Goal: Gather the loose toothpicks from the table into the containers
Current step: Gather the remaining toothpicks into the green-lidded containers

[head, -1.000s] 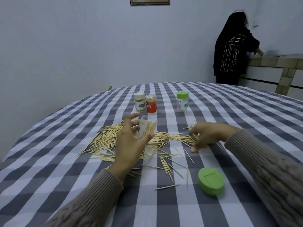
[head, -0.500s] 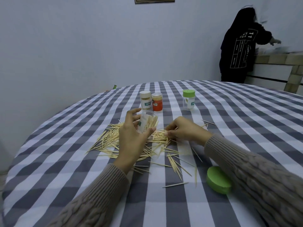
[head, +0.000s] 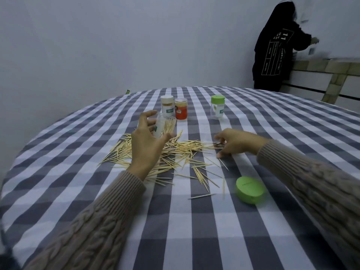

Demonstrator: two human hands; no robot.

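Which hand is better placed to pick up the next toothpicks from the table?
Right. The right hand lies on the right end of the loose toothpicks, fingers curled at them. The left hand holds the open clear container.

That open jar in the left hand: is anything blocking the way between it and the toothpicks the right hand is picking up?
Nothing visible does. The right hand pinches toothpicks at the pile's right edge; the open jar, tilted in the left hand, has only loose toothpicks on the tablecloth between. Its green lid lies nearer, aside.

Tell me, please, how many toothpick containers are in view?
4: the held container in the left hand; white-lidded, orange and green-lidded ones standing behind.
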